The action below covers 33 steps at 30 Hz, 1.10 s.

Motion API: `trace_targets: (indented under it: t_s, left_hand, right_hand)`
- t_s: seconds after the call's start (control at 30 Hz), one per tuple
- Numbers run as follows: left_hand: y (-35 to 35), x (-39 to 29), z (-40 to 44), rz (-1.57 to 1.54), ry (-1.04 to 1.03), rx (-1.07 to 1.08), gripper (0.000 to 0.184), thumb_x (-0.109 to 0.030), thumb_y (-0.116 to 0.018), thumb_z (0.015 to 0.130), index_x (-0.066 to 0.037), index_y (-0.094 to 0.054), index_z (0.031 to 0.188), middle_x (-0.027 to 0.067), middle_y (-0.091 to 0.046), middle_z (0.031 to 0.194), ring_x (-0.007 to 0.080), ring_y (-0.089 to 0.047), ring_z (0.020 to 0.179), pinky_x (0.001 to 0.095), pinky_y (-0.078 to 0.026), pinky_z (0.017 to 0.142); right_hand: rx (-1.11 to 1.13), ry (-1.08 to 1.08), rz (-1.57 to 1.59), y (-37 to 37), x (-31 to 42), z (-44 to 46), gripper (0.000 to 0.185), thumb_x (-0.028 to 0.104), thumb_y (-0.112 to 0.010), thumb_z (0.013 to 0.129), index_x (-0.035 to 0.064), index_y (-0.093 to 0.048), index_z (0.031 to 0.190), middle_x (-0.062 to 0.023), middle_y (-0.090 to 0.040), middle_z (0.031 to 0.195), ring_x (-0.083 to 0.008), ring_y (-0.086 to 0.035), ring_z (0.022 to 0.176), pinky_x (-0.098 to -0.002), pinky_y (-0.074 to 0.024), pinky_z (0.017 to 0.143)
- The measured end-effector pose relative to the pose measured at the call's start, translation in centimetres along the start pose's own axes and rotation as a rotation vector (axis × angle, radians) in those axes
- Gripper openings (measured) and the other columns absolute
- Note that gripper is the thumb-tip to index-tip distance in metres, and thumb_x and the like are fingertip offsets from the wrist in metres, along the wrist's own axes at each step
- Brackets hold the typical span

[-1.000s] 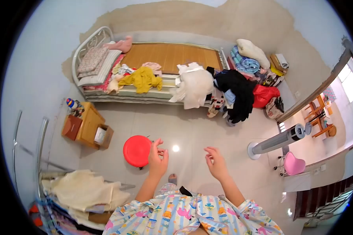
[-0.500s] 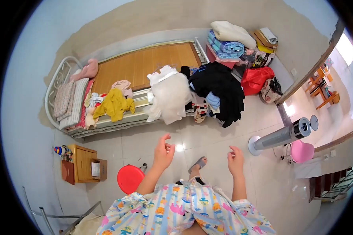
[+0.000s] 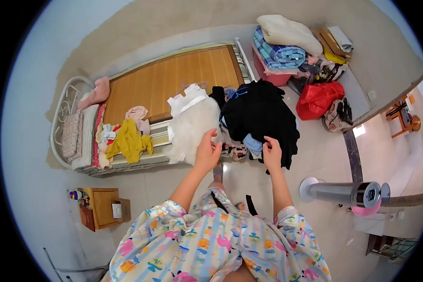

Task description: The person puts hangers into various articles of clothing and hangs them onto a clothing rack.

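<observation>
My left hand (image 3: 208,149) is raised in front of the white dress (image 3: 192,108), fingers apart and holding nothing. The dress has a clothes hanger (image 3: 192,87) at its top and drapes over the near bed edge. My right hand (image 3: 272,152) is before the pile of black clothes (image 3: 258,105), its fingers loosely curled but apart, with nothing in them. A light blue garment (image 3: 253,143) shows beside it, partly under the black cloth. Whether either hand touches the clothes cannot be made out. Further left on the bed lie a mustard yellow top (image 3: 128,141) and a pale pink garment (image 3: 137,114).
The bed (image 3: 174,68) has a wooden mat and a white metal headboard. Beyond its right end are folded blankets (image 3: 277,51) and a red bag (image 3: 317,101). A tower fan (image 3: 338,192) stands at right. A wooden cabinet (image 3: 103,207) is at lower left.
I have moved forward, closer to the bed. Both hands have come up to the white dress and the black clothes. The red stool has gone out of view.
</observation>
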<state>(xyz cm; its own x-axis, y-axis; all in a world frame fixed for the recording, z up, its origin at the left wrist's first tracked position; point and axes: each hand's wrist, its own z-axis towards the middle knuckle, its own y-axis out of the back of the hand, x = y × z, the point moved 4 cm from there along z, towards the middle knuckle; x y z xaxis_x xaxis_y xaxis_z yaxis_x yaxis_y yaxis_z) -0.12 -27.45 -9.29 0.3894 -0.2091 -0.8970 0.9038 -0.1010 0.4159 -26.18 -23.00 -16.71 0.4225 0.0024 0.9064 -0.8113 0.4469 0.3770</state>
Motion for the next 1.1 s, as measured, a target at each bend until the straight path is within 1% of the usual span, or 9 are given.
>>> trace_targets:
  t_s: [0.17, 0.37, 0.5, 0.6, 0.67, 0.8, 0.9, 1.07, 1.1]
  left_hand:
    - [-5.0, 12.7, 12.2, 0.047, 0.069, 0.047, 0.043, -0.011, -0.063, 0.083, -0.003, -0.05, 0.124, 0.0125, -0.061, 0.101, 0.0228, -0.062, 0.074, 0.0345, -0.051, 0.069]
    - [-10.1, 30.7, 23.1, 0.14, 0.294, 0.159, 0.037, -0.012, -0.065, 0.08, 0.0, -0.054, 0.114, 0.0118, -0.064, 0.088, 0.0231, -0.064, 0.077, 0.0349, -0.052, 0.072]
    - [-13.3, 37.2, 27.9, -0.078, 0.685, 0.296, 0.05, -0.013, -0.067, 0.077, 0.004, -0.052, 0.122, 0.0191, -0.066, 0.104, 0.0301, -0.065, 0.095, 0.0389, -0.051, 0.082]
    - [-17.2, 41.0, 29.3, -0.08, 0.679, 0.296, 0.063, -0.013, -0.069, 0.078, 0.007, -0.044, 0.132, 0.0234, -0.06, 0.121, 0.0319, -0.06, 0.111, 0.0376, -0.048, 0.093]
    - [-20.1, 44.0, 29.7, -0.198, 0.832, 0.338, 0.069, -0.015, -0.069, 0.079, 0.006, -0.039, 0.137, 0.024, -0.054, 0.13, 0.0342, -0.055, 0.118, 0.0372, -0.044, 0.099]
    - [-19.6, 38.8, 31.7, -0.261, 1.046, 0.382, 0.068, -0.019, -0.069, 0.082, 0.003, -0.038, 0.138, 0.0253, -0.05, 0.134, 0.0386, -0.052, 0.121, 0.0404, -0.043, 0.101]
    - [-20.0, 37.1, 33.4, 0.175, 0.677, 0.433, 0.057, -0.022, -0.067, 0.083, 0.0, -0.045, 0.13, 0.0251, -0.053, 0.126, 0.0432, -0.052, 0.116, 0.0446, -0.046, 0.096]
    - [-19.8, 26.5, 31.9, 0.093, 0.115, 0.25, 0.038, -0.023, -0.067, 0.081, -0.002, -0.052, 0.109, 0.0215, -0.057, 0.106, 0.0415, -0.058, 0.097, 0.0474, -0.047, 0.081]
    - [-19.7, 23.6, 31.5, 0.019, 0.132, 0.334, 0.037, -0.022, -0.068, 0.081, -0.003, -0.052, 0.109, 0.021, -0.057, 0.104, 0.0402, -0.058, 0.097, 0.0458, -0.048, 0.08]
  right_hand:
    - [0.027, -0.06, -0.233, -4.9, -6.8, 7.7, 0.03, 0.001, -0.06, 0.081, 0.0043, -0.062, 0.111, -0.0138, -0.059, 0.108, -0.027, -0.06, 0.092, -0.0358, -0.051, 0.081]
    - [0.188, -0.176, -0.639, -11.0, -13.4, 15.6, 0.043, 0.01, -0.065, 0.077, 0.0057, -0.06, 0.119, -0.0205, -0.051, 0.131, -0.039, -0.048, 0.119, -0.0432, -0.0395, 0.103]
    - [0.244, -0.387, -0.64, -13.8, -17.9, 18.8, 0.045, 0.011, -0.065, 0.078, 0.0053, -0.059, 0.121, -0.0223, -0.051, 0.13, -0.0408, -0.048, 0.119, -0.0445, -0.0389, 0.104]
    - [0.212, -0.403, -0.586, -15.1, -19.7, 18.6, 0.039, 0.012, -0.066, 0.076, 0.0043, -0.062, 0.115, -0.0221, -0.055, 0.123, -0.0396, -0.05, 0.116, -0.0444, -0.0408, 0.101]
    - [0.182, -0.391, -0.53, -15.4, -19.2, 17.7, 0.036, 0.01, -0.065, 0.076, 0.0035, -0.063, 0.111, -0.0219, -0.057, 0.118, -0.0381, -0.052, 0.114, -0.0432, -0.042, 0.099]
    - [0.118, -0.402, -0.51, -14.4, -18.7, 16.3, 0.033, 0.008, -0.067, 0.078, 0.0039, -0.064, 0.111, -0.0165, -0.062, 0.11, -0.0306, -0.06, 0.103, -0.0377, -0.0479, 0.091]
    - [0.058, -0.478, -0.446, -13.6, -16.7, 17.6, 0.028, 0.007, -0.064, 0.082, 0.0035, -0.065, 0.11, -0.0157, -0.062, 0.109, -0.0276, -0.062, 0.097, -0.0355, -0.0492, 0.088]
    - [-0.063, -0.511, -0.109, -14.4, -13.6, 23.1, 0.034, 0.013, -0.066, 0.088, 0.0016, -0.06, 0.119, -0.0138, -0.062, 0.116, -0.0218, -0.06, 0.101, -0.0316, -0.0477, 0.09]
    - [-0.097, -0.514, -0.019, -14.9, -12.8, 24.5, 0.037, 0.014, -0.066, 0.088, 0.0013, -0.059, 0.122, -0.0142, -0.062, 0.116, -0.0212, -0.06, 0.103, -0.0314, -0.0475, 0.09]
